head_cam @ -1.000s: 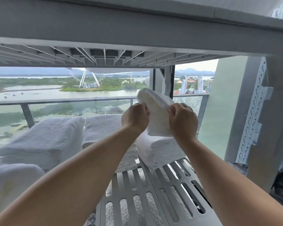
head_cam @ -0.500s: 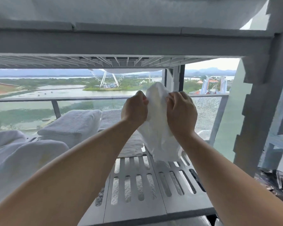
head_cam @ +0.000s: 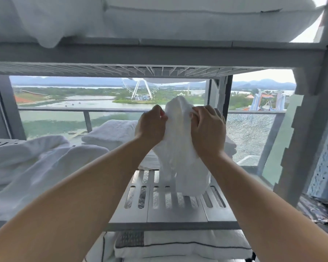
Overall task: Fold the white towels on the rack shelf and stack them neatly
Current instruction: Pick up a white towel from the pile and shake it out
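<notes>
A white towel (head_cam: 180,148) hangs bunched between both hands above the slotted grey rack shelf (head_cam: 159,210), its lower end resting on the shelf. My left hand (head_cam: 151,127) pinches the towel's upper left edge. My right hand (head_cam: 206,129) grips its upper right side. Behind the hands a folded white towel stack (head_cam: 112,133) lies on the shelf. A loose heap of unfolded white towels (head_cam: 36,167) covers the shelf's left part.
The upper shelf (head_cam: 159,52) sits close overhead and carries white pillows (head_cam: 121,16). A grey perforated rack post (head_cam: 307,129) stands at the right. White bedding (head_cam: 178,246) lies on the shelf below. Behind the rack is a window with a railing.
The towel has been lifted off the folded pile and now hangs open between my hands. The view has pulled back and shifted, revealing the shelf front and the lower shelf.
</notes>
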Action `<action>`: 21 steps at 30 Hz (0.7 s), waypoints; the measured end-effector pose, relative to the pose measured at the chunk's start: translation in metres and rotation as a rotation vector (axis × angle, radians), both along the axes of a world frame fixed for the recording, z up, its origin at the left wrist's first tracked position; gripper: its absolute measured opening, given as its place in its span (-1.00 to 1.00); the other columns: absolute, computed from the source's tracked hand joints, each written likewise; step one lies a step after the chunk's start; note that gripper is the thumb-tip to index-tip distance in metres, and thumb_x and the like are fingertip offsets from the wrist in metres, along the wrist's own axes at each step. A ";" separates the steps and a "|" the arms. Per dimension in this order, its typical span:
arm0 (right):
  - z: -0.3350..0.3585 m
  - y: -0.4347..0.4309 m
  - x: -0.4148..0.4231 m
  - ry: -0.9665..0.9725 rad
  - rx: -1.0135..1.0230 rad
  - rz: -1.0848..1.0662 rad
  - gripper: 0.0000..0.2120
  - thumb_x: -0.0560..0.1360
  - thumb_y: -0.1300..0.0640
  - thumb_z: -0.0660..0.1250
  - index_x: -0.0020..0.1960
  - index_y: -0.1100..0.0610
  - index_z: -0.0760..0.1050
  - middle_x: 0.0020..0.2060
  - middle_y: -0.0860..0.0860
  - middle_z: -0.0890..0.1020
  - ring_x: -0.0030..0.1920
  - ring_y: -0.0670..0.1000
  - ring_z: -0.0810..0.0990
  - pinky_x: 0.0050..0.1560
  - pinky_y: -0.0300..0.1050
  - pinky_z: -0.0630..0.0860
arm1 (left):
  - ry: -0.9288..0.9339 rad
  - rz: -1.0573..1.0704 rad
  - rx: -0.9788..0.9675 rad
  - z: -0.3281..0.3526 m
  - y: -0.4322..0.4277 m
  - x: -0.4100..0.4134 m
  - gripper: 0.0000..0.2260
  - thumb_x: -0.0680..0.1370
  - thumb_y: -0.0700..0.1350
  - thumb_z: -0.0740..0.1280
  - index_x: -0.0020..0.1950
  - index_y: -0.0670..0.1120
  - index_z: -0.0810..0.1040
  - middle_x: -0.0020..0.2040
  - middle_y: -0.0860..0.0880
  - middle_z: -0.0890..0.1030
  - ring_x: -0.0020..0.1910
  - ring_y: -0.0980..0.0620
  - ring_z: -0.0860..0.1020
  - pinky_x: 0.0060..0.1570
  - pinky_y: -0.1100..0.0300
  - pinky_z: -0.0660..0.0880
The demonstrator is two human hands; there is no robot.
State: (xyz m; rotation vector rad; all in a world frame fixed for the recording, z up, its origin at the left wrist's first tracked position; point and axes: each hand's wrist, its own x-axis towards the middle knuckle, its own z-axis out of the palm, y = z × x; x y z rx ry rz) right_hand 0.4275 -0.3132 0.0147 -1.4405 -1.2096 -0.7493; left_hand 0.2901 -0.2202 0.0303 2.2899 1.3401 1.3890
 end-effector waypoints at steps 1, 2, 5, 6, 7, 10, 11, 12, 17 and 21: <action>0.000 -0.002 -0.006 -0.001 0.001 0.001 -0.82 0.60 0.13 0.28 0.05 0.15 0.64 -0.04 0.04 0.68 0.04 0.14 0.59 0.16 0.01 0.45 | 0.000 -0.004 -0.002 -0.001 -0.002 -0.007 -0.89 0.64 0.00 0.24 0.00 -0.02 0.46 -0.15 -0.02 0.54 -0.14 -0.09 0.52 -0.21 0.11 0.36; -0.001 -0.004 -0.012 -0.001 0.003 0.002 -0.82 0.60 0.13 0.28 0.05 0.15 0.64 -0.04 0.03 0.68 0.05 0.14 0.59 0.16 0.01 0.45 | -0.002 -0.006 -0.004 -0.001 -0.003 -0.015 -0.89 0.64 0.00 0.24 0.01 -0.02 0.47 -0.15 -0.01 0.54 -0.13 -0.10 0.53 -0.20 0.10 0.37; -0.006 -0.011 -0.028 -0.009 0.003 -0.022 -0.84 0.58 0.15 0.30 0.05 0.15 0.64 -0.04 0.03 0.68 0.06 0.15 0.58 0.14 0.04 0.45 | -0.017 0.002 -0.015 -0.005 -0.008 -0.040 -0.90 0.64 0.00 0.24 0.01 0.00 0.47 -0.17 0.01 0.52 -0.15 -0.10 0.52 -0.22 0.10 0.37; -0.009 -0.013 -0.034 -0.016 -0.006 -0.037 -0.85 0.58 0.15 0.31 0.05 0.15 0.64 -0.05 0.03 0.68 0.06 0.15 0.58 0.14 0.04 0.45 | -0.018 0.007 -0.015 -0.007 -0.010 -0.050 -0.90 0.65 0.00 0.24 -0.01 0.01 0.45 -0.20 0.02 0.51 -0.17 -0.09 0.51 -0.25 0.11 0.34; -0.012 -0.016 -0.040 -0.020 -0.022 -0.052 -0.86 0.59 0.15 0.32 0.05 0.15 0.63 -0.05 0.04 0.67 0.05 0.15 0.58 0.14 0.04 0.44 | -0.016 0.011 -0.012 -0.009 -0.010 -0.060 -0.90 0.65 0.00 0.24 -0.02 0.01 0.45 -0.21 0.03 0.51 -0.18 -0.08 0.49 -0.27 0.12 0.31; -0.026 -0.022 -0.056 -0.013 -0.088 -0.093 -0.85 0.61 0.12 0.30 0.04 0.14 0.62 -0.04 0.03 0.67 0.06 0.15 0.57 0.14 0.03 0.42 | 0.000 0.024 -0.001 -0.022 -0.013 -0.090 -0.88 0.65 -0.01 0.24 0.00 -0.03 0.48 -0.14 -0.04 0.58 -0.15 -0.09 0.48 -0.22 0.10 0.35; -0.032 -0.024 -0.060 -0.013 -0.111 -0.113 -0.85 0.61 0.11 0.29 0.03 0.14 0.61 -0.04 0.04 0.67 0.06 0.14 0.56 0.14 0.03 0.41 | 0.012 0.026 0.002 -0.028 -0.013 -0.100 -0.87 0.65 -0.01 0.24 0.02 -0.05 0.50 -0.10 -0.07 0.61 -0.13 -0.11 0.49 -0.19 0.09 0.36; -0.040 -0.028 -0.064 -0.016 -0.138 -0.137 -0.85 0.62 0.10 0.28 0.02 0.14 0.60 -0.05 0.04 0.66 0.05 0.14 0.56 0.13 0.03 0.41 | 0.025 0.024 0.004 -0.034 -0.013 -0.109 -0.86 0.65 -0.02 0.25 0.03 -0.07 0.51 -0.08 -0.10 0.63 -0.11 -0.12 0.51 -0.18 0.08 0.36; -0.077 -0.049 -0.081 -0.012 -0.207 -0.240 -0.86 0.62 0.08 0.27 0.00 0.10 0.58 -0.11 0.01 0.65 -0.01 0.12 0.56 0.09 0.03 0.43 | 0.117 -0.002 0.014 -0.062 -0.012 -0.136 -0.88 0.63 -0.01 0.27 0.01 -0.03 0.54 -0.07 -0.13 0.67 -0.06 -0.19 0.59 -0.17 0.10 0.36; -0.091 -0.056 -0.086 0.054 -0.313 -0.263 -0.82 0.64 0.11 0.22 0.07 0.09 0.59 -0.06 0.04 0.66 0.02 0.14 0.57 0.10 0.03 0.41 | 0.244 -0.061 0.041 -0.085 -0.023 -0.145 -0.88 0.63 -0.02 0.28 0.05 -0.01 0.58 0.01 -0.08 0.67 -0.03 -0.16 0.61 -0.04 0.00 0.55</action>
